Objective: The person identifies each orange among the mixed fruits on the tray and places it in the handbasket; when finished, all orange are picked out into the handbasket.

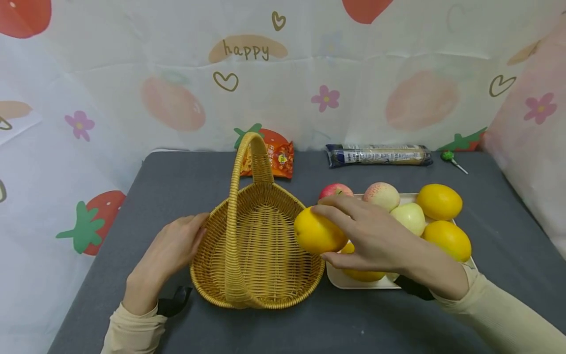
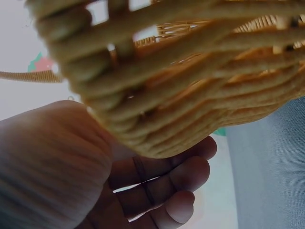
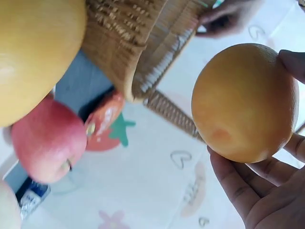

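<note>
A wicker basket (image 1: 265, 246) with a tall arched handle stands on the dark table. My left hand (image 1: 177, 243) grips its left rim; in the left wrist view the fingers (image 2: 188, 174) curl past the woven side, and the thumb is hidden. My right hand (image 1: 371, 231) holds a smooth yellow-orange fruit (image 1: 319, 231) between thumb and fingertips, raised beside the basket's right rim. The right wrist view shows this fruit (image 3: 245, 102) as rounded, with a small dimple. Under the right forearm lies a white tray (image 1: 349, 282) of fruit, partly hidden. No fruit lies in the basket.
Around the tray sit a red apple (image 1: 336, 190), a pinkish peach (image 1: 381, 195), a pale green fruit (image 1: 409, 219) and several yellow fruits (image 1: 439, 201). Along the back lie an orange snack packet (image 1: 281, 160), a long wrapped packet (image 1: 380, 155) and a green lollipop (image 1: 447, 156).
</note>
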Motion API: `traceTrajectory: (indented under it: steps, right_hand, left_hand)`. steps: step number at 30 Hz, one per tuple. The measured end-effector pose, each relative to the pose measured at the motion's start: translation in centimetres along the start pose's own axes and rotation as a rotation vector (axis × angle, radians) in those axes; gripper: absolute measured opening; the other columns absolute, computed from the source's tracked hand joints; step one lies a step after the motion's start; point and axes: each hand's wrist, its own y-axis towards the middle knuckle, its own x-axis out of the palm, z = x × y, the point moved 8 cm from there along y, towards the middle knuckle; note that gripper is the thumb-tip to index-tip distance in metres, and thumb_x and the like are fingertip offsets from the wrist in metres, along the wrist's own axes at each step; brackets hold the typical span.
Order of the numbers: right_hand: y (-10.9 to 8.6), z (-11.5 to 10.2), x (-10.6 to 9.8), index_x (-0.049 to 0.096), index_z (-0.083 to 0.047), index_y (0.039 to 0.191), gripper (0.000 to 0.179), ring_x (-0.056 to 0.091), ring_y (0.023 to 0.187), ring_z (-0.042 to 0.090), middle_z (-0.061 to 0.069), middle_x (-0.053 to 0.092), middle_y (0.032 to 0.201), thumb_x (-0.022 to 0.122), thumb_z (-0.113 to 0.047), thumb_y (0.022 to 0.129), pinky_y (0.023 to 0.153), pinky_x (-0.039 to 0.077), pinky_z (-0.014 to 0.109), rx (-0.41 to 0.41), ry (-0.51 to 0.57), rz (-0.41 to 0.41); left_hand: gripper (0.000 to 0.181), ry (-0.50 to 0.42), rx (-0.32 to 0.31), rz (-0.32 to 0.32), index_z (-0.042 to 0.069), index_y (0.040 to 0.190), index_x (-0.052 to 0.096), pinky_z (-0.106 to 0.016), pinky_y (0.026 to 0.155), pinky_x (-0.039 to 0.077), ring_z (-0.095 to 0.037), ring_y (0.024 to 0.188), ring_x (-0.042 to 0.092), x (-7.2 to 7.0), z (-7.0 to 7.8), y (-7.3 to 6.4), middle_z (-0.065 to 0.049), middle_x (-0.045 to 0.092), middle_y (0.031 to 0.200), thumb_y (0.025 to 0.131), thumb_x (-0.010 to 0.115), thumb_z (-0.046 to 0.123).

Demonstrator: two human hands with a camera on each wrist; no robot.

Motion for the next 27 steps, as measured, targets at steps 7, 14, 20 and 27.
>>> traceTrajectory:
  steps: [7, 14, 20, 27]
  right_hand:
    - [1.5, -0.7, 3.0, 0.052, -0.011, 0.134, 0.067, 0.058, 0.113, 0.017, 0.003, 0.059, 0.129, 0.074, -0.044, 0.080, 0.089, 0.054, 0.032, 0.010, 0.054, -0.118]
    - [2.4, -1.1, 6.1, 0.052, -0.014, 0.136, 0.065, 0.059, 0.113, 0.016, 0.001, 0.060, 0.129, 0.071, -0.048, 0.083, 0.097, 0.052, 0.033, 0.027, 0.100, -0.232]
    - [2.7, -1.4, 8.0, 0.053, -0.013, 0.134, 0.065, 0.060, 0.110, 0.018, 0.002, 0.062, 0.126, 0.072, -0.048, 0.082, 0.091, 0.054, 0.033, 0.000, 0.087, -0.267]
    - [3.0, -1.2, 9.9, 0.053, -0.012, 0.134, 0.067, 0.060, 0.111, 0.021, 0.005, 0.062, 0.126, 0.073, -0.047, 0.081, 0.091, 0.055, 0.035, -0.005, 0.071, -0.318]
  left_hand:
    - [0.028, 0.005, -0.002, 0.003, -0.002, 0.122, 0.061, -0.051, 0.081, 0.056, -0.031, 0.090, 0.068, 0.0, -0.1, 0.0, -0.016, 0.071, 0.101, 0.095, 0.058, 0.007]
    - [0.028, -0.001, 0.002, -0.005, -0.001, 0.122, 0.061, -0.050, 0.082, 0.056, -0.032, 0.091, 0.069, 0.2, -0.2, 0.1, -0.016, 0.071, 0.102, 0.096, 0.057, 0.008]
    - [0.028, 0.001, 0.015, 0.007, -0.002, 0.121, 0.061, -0.050, 0.079, 0.057, -0.031, 0.088, 0.069, 0.1, -0.1, 0.1, -0.016, 0.071, 0.100, 0.095, 0.058, 0.007]
    - [0.029, 0.001, 0.013, 0.002, -0.002, 0.123, 0.061, -0.050, 0.081, 0.056, -0.032, 0.091, 0.069, 0.2, 0.0, 0.1, -0.016, 0.071, 0.102, 0.096, 0.057, 0.008]
